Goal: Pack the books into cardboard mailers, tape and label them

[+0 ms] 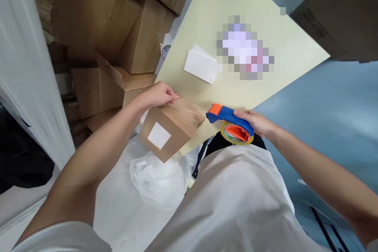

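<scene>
While your left hand [160, 93] pinches its fingers together on the upper edge of the box [178, 138] beside the bench [203, 15], your right hand [257, 122] wraps its fingers around the tape dispenser [232, 116], whose long axis slants leftward toward the box, not touching it.

Remotely, I have the brown cardboard carton [180, 136] at the near edge of the pale yellow tabletop [218, 0], the blue-and-orange plastic tape dispenser [232, 116] to its right. Beyond the carton lie white rectangular cards [201, 66]; left of the tabletop I see large brown cardboard boxes [103, 8]. Crumpled white plastic sheeting [162, 181] lies below the carton.
</scene>
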A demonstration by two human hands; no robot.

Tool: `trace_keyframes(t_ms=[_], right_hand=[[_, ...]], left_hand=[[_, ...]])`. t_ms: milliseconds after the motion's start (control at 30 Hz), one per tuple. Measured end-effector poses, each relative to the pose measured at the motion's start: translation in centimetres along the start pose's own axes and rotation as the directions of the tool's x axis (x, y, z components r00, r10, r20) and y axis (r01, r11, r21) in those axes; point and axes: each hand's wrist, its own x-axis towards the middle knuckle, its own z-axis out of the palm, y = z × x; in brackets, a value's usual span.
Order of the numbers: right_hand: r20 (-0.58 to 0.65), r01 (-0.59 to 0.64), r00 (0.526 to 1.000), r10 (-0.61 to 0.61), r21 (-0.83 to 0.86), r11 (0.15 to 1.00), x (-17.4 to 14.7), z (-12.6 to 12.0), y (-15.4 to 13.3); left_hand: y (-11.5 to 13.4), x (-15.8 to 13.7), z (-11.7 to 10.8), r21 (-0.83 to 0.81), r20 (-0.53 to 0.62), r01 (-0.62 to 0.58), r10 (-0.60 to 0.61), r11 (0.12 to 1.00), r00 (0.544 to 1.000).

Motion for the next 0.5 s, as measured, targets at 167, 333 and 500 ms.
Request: trace_keyframes(t_ms=[167,333,500], right_hand=[[0.019,-0.078,0.997,0.076,0.107,0.991,0.2,1.8,3.9],[0.001,-0.066,0.998,0.066,0.068,0.996,0.8,3.7,5.6],[-0.012,-0.03,0.999,0.031,0.054,0.998,0.7,4.4,6.9]], left_hand=[[1.0,1.0,2.0,0.488,0.011,-0.068,0.072,0.87,0.997],[2.1,0.0,3.8,0.641,0.006,-0.072,0.089,0.764,0.996],[1.1,-0.3,4.9,0.63,0.037,-0.16,0.176,0.76,0.984]])
